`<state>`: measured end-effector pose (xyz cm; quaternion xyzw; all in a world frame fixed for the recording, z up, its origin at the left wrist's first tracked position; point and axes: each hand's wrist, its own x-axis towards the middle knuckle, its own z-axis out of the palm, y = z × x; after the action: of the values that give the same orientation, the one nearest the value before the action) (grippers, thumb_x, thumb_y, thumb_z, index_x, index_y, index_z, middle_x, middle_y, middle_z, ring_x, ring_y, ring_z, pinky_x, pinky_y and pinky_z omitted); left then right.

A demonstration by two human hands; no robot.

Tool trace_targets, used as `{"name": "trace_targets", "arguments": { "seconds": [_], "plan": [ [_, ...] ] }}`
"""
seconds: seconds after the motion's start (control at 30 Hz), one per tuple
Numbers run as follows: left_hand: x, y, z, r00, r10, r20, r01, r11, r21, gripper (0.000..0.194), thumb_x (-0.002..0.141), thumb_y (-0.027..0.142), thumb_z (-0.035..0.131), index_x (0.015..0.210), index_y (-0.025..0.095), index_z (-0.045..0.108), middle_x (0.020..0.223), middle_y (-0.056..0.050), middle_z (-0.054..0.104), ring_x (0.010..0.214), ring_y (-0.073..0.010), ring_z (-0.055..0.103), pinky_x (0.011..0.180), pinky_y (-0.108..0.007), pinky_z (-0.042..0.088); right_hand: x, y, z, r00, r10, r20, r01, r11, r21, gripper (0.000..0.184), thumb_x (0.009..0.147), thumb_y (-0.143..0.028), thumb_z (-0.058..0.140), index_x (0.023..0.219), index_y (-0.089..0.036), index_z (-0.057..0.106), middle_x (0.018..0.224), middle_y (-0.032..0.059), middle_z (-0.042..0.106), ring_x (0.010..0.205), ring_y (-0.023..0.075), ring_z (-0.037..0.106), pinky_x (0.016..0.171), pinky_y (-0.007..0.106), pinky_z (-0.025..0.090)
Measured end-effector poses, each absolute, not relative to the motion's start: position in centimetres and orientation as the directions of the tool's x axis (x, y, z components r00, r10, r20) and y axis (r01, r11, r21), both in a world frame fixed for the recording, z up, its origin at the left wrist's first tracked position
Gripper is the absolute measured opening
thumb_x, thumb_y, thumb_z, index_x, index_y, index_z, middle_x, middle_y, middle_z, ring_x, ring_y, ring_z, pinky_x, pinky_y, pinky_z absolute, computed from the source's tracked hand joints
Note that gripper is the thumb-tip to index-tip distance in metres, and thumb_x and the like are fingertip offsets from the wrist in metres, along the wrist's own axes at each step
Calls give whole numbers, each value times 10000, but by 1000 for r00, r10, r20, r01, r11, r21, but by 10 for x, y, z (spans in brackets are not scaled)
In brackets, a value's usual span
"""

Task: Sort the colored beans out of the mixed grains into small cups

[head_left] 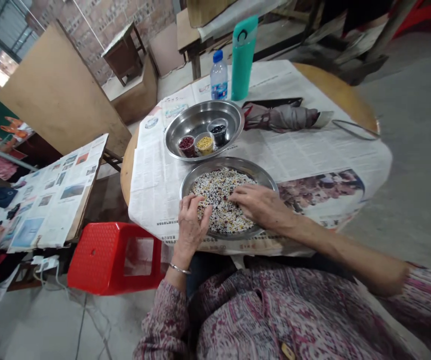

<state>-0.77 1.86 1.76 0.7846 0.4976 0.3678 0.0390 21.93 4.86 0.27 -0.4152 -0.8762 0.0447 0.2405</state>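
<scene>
The loosely curled left hand (191, 225) and open right hand (260, 205) rest on speckled black-and-white grains (219, 202) in a round steel pan (225, 162).

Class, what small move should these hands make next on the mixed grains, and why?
Probably the right hand should spread the mixed grains thinner across the steel tray: they lie heaped and mingled, with bare metal showing near the rim.

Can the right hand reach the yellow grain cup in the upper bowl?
Probably yes: the right hand sits in the nearer pan, and only two steel rims separate it from the cup.
</scene>
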Motion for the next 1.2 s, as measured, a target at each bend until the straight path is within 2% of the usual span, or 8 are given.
{"name": "trace_targets", "arguments": {
  "seconds": [0.13,0.2,0.4,0.6,0.77,0.87,1.03,1.2],
  "plan": [
    [-2,11,26,371,876,308,865,-447,228,789,754,538,888,1372,209,524,1371,-187,576,1231,-369,606,973,-525,571,232,39,0,-352,805,478,786,531,-317,284,925,-143,538,1067,-227,768,1106,108,766,1086,300,644,925,461,484],
    [2,8,28,365,908,203,904,-398,156,883,663,561,940,1354,210,518,1313,-181,596,1150,-376,635,887,-495,590,229,31,-1,-268,814,515,787,494,-371,261,949,-192,531,1018,-255,775,1104,93,773,1113,304,650,975,500,485],
    [17,7,21,373,923,92,870,-382,311,348,850,164,793,1120,230,584,1079,-67,628,949,-235,676,830,-344,578,222,20,-8,-26,818,575,708,421,-567,202,933,-222,565,909,-281,757,1017,66,791,1050,303,692,1048,572,475],
    [48,34,8,386,916,106,684,-361,634,315,870,1,603,1104,210,637,1084,-47,716,1057,-215,690,1028,-392,558,225,28,-28,5,760,650,632,501,-591,187,896,-159,557,907,-242,724,899,75,759,929,278,678,878,465,576],
    [63,65,17,363,919,154,527,-339,780,333,917,39,551,1203,200,604,1228,-71,695,1010,-181,703,954,-356,602,225,27,-37,92,752,652,579,493,-649,235,934,-152,527,1042,-230,721,1039,99,749,1007,269,683,933,476,568],
    [53,72,30,408,899,158,595,-394,701,415,902,66,596,1288,217,577,1388,-93,611,1181,-221,648,1037,-411,571,226,25,-36,112,763,637,538,492,-684,230,942,-156,545,1062,-244,721,1044,87,748,1010,263,692,935,474,568],
    [42,74,43,486,872,-56,823,-434,367,779,754,303,879,1437,214,515,1574,-145,442,1424,-412,429,1148,-617,441,227,24,-33,96,742,664,534,524,-663,205,941,-140,581,1053,-248,714,996,62,753,971,239,698,910,442,571],
    [59,81,35,612,788,-69,747,-548,376,340,917,164,684,1253,184,638,1309,-109,605,1252,-273,572,1125,-441,491,227,23,-32,93,757,647,544,506,-670,197,935,-141,583,1026,-249,721,987,61,757,959,237,698,893,439,573]
  ]
}}
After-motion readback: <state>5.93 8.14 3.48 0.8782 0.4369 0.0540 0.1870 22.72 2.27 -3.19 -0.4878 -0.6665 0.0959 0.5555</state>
